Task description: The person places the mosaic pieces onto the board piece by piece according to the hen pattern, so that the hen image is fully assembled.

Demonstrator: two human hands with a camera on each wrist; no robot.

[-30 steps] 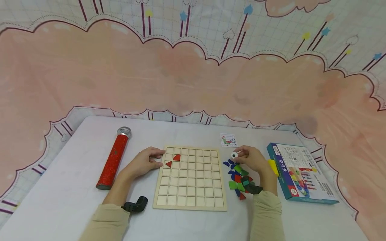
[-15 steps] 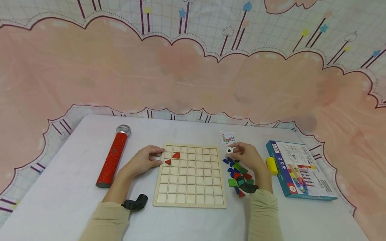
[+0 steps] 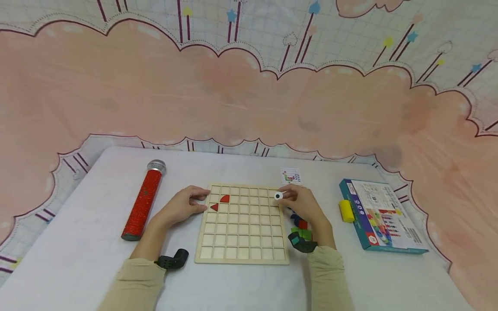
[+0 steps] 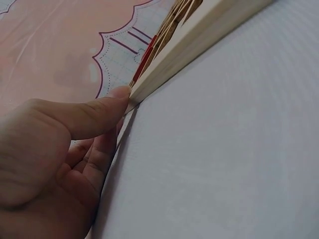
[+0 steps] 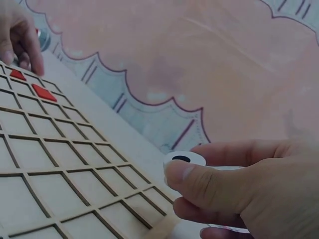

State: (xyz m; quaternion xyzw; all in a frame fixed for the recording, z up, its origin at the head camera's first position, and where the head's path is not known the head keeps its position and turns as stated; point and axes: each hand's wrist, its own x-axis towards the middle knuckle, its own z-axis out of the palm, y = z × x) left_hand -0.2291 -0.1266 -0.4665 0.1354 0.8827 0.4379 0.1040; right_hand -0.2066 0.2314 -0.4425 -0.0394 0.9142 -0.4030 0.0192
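Note:
My right hand (image 3: 305, 203) pinches a small white round eye piece (image 3: 278, 195) with a black dot between thumb and fingers. It holds the piece over the right side of the wooden grid board (image 3: 243, 242); in the right wrist view the eye piece (image 5: 184, 158) faces up beside the board's cells. My left hand (image 3: 183, 206) touches the board's left edge near its far corner, thumb and forefinger apart. The left wrist view has the thumb (image 4: 102, 112) right at the wooden edge. A red quarter-circle piece (image 3: 225, 198) and a red triangle (image 3: 215, 207) sit in cells at upper left.
Blue, red and green pieces (image 3: 301, 233) lie right of the board, partly hidden under my right wrist. A small picture card (image 3: 291, 176) lies behind them. A yellow cylinder (image 3: 346, 211) stands against a flat box (image 3: 383, 216) at right. A red microphone (image 3: 143, 203) lies at left.
My right hand has moved left with the eye piece, from above the loose pieces to over the board's right side. The left hand keeps its place at the board's edge.

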